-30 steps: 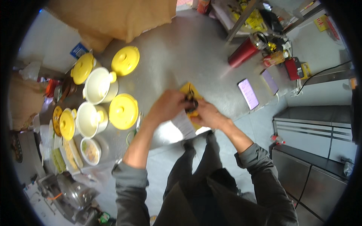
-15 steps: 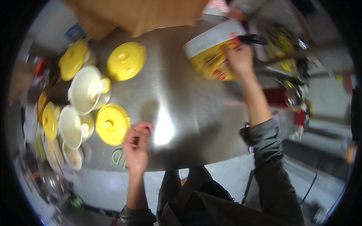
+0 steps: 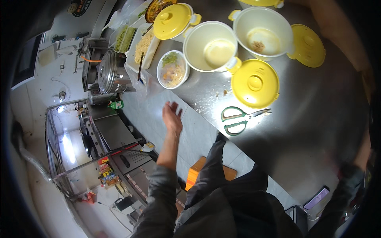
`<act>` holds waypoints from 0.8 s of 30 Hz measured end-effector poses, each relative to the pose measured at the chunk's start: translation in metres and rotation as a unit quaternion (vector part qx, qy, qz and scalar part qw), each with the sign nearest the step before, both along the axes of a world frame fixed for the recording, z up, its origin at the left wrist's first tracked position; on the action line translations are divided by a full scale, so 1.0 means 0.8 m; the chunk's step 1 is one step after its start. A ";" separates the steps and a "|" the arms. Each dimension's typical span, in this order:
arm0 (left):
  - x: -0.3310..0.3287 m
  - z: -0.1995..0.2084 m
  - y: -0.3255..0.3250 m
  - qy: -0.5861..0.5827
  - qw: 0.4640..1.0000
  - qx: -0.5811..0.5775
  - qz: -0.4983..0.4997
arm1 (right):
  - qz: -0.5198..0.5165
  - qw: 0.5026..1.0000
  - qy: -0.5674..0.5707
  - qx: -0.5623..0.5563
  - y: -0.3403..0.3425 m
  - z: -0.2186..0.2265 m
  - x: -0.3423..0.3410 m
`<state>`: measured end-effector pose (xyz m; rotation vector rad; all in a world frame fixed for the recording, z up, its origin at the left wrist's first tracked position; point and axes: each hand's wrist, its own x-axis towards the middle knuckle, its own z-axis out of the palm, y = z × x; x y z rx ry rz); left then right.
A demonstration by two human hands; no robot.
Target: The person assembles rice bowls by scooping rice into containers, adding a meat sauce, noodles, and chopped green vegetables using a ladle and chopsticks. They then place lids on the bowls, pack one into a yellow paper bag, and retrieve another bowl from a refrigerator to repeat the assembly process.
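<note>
My left hand [image 3: 172, 118] hangs over the floor just off the table's edge, empty, with its fingers loosely bent and apart. Closest to it on the table is a white bowl [image 3: 183, 79] of noodles and chopped greens. Two cream pots with yellow handles stand beyond: one pot [image 3: 194, 43] looks bare inside, and the other pot [image 3: 242, 23] has a small brown clump at its bottom. A yellow lid [image 3: 255, 93] lies before them, near green-handled scissors [image 3: 234, 113]. At the right rim my right forearm [image 3: 362, 154] shows, its hand beyond the picture.
Another yellow lid [image 3: 309, 47] lies at the far right, and a lidded pot [image 3: 171, 22] stands at the back left beside a tray of noodles [image 3: 143, 45]. A phone [image 3: 316, 197] rests by the front edge. Left across the floor are a steel pot [image 3: 107, 71] and metal counters [image 3: 115, 133].
The view has swung left, bringing the floor and kitchen counters in. My right hand and the yellow packet it held have left the picture. My left hand is now off the table's edge, its fingers looser.
</note>
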<state>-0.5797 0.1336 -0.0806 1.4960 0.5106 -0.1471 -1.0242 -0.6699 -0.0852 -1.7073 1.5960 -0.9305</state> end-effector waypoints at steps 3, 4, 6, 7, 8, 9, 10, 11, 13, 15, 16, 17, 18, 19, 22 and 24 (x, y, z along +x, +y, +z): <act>0.126 -0.015 0.046 -0.021 1.000 0.023 0.001 | 0.052 0.947 -0.289 0.129 0.186 0.012 0.079; 0.150 -0.008 0.057 -0.037 0.996 0.070 -0.033 | 0.073 0.929 -0.300 0.206 0.302 0.029 0.127; 0.198 -0.019 0.067 -0.013 0.992 0.068 -0.106 | 0.131 0.892 -0.309 0.304 0.538 0.082 0.232; 0.214 -0.027 0.065 0.001 0.987 0.061 -0.151 | 0.200 0.886 -0.222 0.355 0.622 0.092 0.284; 0.214 -0.034 0.050 -0.002 0.982 0.114 -0.154 | 0.266 0.847 -0.212 0.408 0.688 0.103 0.353; 0.202 -0.030 0.022 0.009 0.987 0.063 -0.148 | 0.307 0.840 -0.233 0.381 0.732 0.083 0.410; 0.205 -0.035 0.031 -0.009 0.985 0.071 -0.154 | 0.373 0.854 -0.229 0.282 0.767 0.046 0.480; 0.207 -0.052 0.043 -0.022 0.983 0.077 -0.163 | 0.421 0.861 -0.222 0.177 0.802 0.006 0.549; 0.182 -0.058 0.001 -0.037 0.965 -0.016 -0.259 | 0.358 0.930 -0.057 0.055 0.790 -0.035 0.622; 0.152 -0.049 0.051 -0.048 0.975 -0.042 -0.213 | 0.391 0.855 -0.224 0.255 0.859 -0.020 0.641; 0.158 -0.046 0.100 -0.019 0.973 -0.159 -0.166 | 0.367 0.835 -0.334 0.238 0.915 -0.001 0.656; 0.149 -0.004 0.097 0.008 0.977 -0.187 -0.105 | 0.346 0.859 -0.330 0.186 0.927 -0.027 0.657; 0.131 0.043 0.065 0.041 0.958 -0.258 -0.119 | 0.309 0.925 -0.210 0.075 0.890 -0.067 0.637; 0.143 0.005 0.162 0.003 0.973 -0.216 -0.084 | 0.385 0.832 -0.225 0.331 0.986 0.063 0.615; 0.116 0.086 0.159 -0.003 0.937 -0.192 -0.292 | 0.318 0.853 -0.134 0.392 0.957 0.140 0.532; 0.109 0.144 0.173 0.000 0.898 -0.112 -0.426 | 0.355 0.821 -0.116 0.432 0.969 0.188 0.482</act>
